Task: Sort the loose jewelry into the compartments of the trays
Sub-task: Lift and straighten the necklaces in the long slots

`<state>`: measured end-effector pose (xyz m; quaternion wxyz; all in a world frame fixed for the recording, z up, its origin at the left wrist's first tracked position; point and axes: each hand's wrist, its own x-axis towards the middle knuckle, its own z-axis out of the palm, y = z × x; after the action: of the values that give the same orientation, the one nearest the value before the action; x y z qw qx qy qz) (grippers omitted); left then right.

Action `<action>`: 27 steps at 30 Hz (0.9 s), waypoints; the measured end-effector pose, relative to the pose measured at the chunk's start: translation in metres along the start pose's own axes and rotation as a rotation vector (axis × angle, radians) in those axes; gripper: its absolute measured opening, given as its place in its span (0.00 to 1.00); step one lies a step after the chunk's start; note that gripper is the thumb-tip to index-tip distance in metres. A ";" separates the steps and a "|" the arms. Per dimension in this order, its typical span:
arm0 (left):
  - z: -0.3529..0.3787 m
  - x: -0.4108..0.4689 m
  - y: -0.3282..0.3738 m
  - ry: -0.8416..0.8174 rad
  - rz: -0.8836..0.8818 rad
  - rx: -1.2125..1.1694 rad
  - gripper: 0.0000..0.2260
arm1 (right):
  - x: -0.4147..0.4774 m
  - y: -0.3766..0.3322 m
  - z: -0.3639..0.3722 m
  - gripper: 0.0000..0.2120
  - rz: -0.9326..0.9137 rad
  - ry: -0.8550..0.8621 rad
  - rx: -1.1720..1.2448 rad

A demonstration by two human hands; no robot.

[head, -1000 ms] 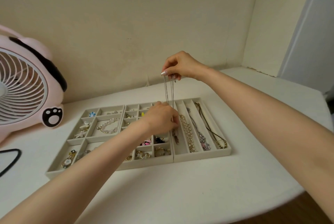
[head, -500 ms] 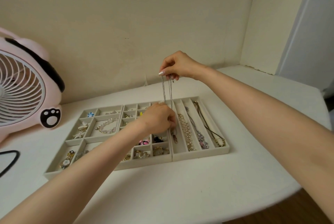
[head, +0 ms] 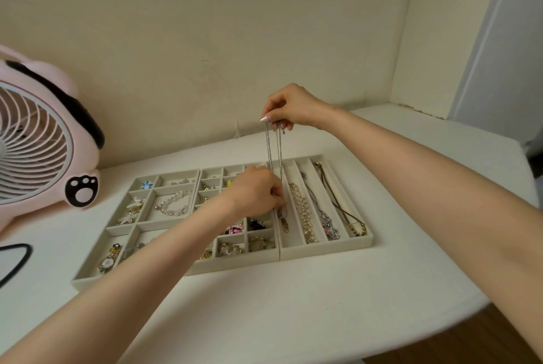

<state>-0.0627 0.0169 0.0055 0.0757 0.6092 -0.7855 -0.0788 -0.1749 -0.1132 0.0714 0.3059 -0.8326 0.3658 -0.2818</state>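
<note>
Head view: right hand [head: 293,108] pinches the silver chain [head: 273,152] hanging vertical over the leftmost long slot [head: 289,243], left hand [head: 255,193] gripping its lower end.

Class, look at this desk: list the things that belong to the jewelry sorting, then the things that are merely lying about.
Part of the job:
- silver chain, pinched by right hand and left hand
- long-slot tray
- pearl necklace
- small-compartment trays
- pink bead bracelet

Lying about:
- pink fan
- black cable
</note>
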 end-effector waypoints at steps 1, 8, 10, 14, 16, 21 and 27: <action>0.000 0.000 0.000 -0.007 0.002 0.004 0.05 | 0.000 0.000 0.000 0.02 0.000 -0.004 -0.004; 0.001 0.001 -0.001 -0.050 0.012 0.002 0.05 | 0.000 0.001 0.001 0.01 0.003 -0.014 -0.010; 0.001 0.001 -0.002 -0.043 0.017 -0.009 0.05 | 0.000 0.001 0.001 0.02 0.005 -0.014 -0.008; 0.001 0.001 -0.001 -0.047 0.017 0.001 0.05 | 0.000 0.001 0.001 0.01 0.004 -0.013 -0.006; 0.001 0.001 0.000 -0.055 0.014 0.010 0.06 | 0.000 0.000 0.001 0.01 0.002 -0.016 -0.007; -0.001 0.000 0.004 -0.098 0.002 -0.051 0.06 | 0.000 0.001 -0.001 0.01 0.006 -0.011 -0.007; -0.001 -0.005 0.008 -0.213 -0.009 -0.131 0.03 | 0.002 0.001 -0.001 0.04 0.014 -0.007 -0.001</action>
<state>-0.0688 0.0239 0.0077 0.0310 0.5948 -0.7794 -0.1944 -0.1753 -0.1152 0.0723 0.3087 -0.8312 0.3707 -0.2765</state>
